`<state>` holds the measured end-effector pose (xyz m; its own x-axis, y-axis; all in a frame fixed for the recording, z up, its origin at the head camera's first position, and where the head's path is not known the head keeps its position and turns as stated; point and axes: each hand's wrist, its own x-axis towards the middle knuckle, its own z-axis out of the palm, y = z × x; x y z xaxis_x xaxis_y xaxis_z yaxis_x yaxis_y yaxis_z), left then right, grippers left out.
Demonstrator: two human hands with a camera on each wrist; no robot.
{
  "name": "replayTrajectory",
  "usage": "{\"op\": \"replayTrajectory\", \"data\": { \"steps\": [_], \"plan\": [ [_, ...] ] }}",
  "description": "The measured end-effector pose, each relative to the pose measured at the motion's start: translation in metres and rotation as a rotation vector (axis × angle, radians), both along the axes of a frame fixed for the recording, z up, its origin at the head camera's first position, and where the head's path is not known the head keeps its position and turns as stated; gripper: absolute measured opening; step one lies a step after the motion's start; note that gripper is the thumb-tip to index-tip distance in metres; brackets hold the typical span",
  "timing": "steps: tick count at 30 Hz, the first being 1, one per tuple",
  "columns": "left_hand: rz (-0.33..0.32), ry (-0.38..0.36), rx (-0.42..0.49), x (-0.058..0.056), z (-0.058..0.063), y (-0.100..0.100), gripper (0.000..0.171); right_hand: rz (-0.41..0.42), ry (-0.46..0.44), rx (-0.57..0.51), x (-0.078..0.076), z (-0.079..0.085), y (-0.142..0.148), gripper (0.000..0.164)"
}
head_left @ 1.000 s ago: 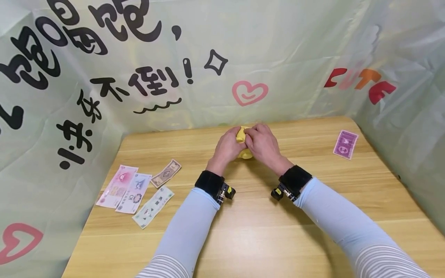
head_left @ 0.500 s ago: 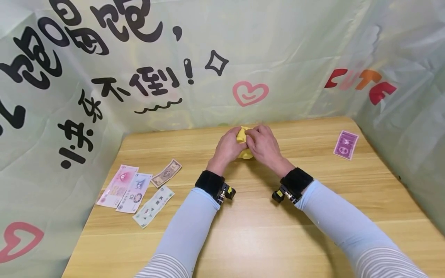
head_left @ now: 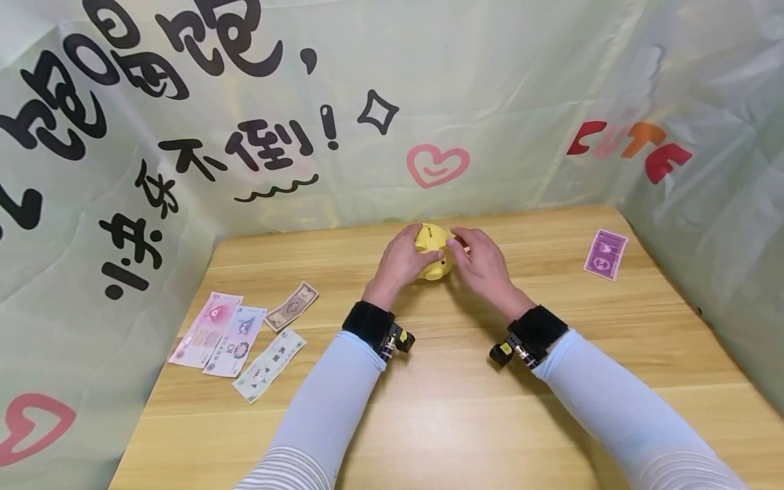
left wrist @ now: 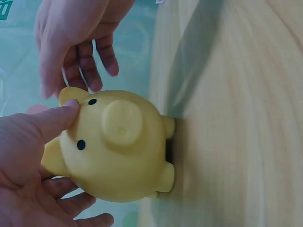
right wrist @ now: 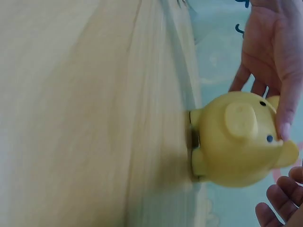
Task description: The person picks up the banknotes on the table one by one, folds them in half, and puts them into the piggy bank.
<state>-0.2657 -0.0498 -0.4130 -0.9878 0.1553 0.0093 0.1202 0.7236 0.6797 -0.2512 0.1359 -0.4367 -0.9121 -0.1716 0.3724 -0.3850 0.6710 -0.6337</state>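
A yellow piggy bank [head_left: 434, 241] stands on its feet near the table's back edge, snout toward me, with a dark slot on its back. My left hand [head_left: 401, 262] holds it from the left side. In the left wrist view the left thumb [left wrist: 57, 120] presses between the pig's ear and eyes, and the other fingers go round behind. My right hand [head_left: 485, 269] is at the pig's right side, fingers loosely bent and holding nothing. In the right wrist view, the right fingers [right wrist: 281, 201] hang apart from the bank [right wrist: 232, 146].
On the left of the wooden table [head_left: 429, 422] lie a pink banknote [head_left: 205, 330], a bluish one [head_left: 235, 340], a brown one [head_left: 292, 306] and a green one [head_left: 269, 365]. A purple note [head_left: 606, 254] lies far right. Printed cloth [head_left: 520, 102] walls the back and sides.
My right hand has drawn away from the top of the piggy bank to the right, and its fingers have loosened. The slot and face now show. The left hand has stayed in place.
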Motion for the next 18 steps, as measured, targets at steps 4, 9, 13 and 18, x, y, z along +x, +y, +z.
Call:
{"op": "replayTrajectory", "data": {
  "steps": [4, 9, 13, 18],
  "plan": [
    [0.004, 0.016, 0.047, 0.006, -0.005, -0.007, 0.092, -0.034, -0.01, -0.018, 0.005, -0.005, 0.015, 0.046],
    [0.062, -0.044, 0.061, 0.023, -0.012, -0.025, 0.1, -0.104, -0.014, -0.019, 0.01, -0.013, 0.048, 0.047],
    [0.091, -0.14, 0.016, 0.041, -0.018, -0.041, 0.103, -0.178, -0.122, 0.039, 0.012, -0.018, 0.082, 0.055],
    [0.072, -0.201, -0.062, 0.059, -0.026, -0.055, 0.098, -0.254, -0.296, 0.162, 0.01, -0.018, 0.116, 0.069]
  ]
}}
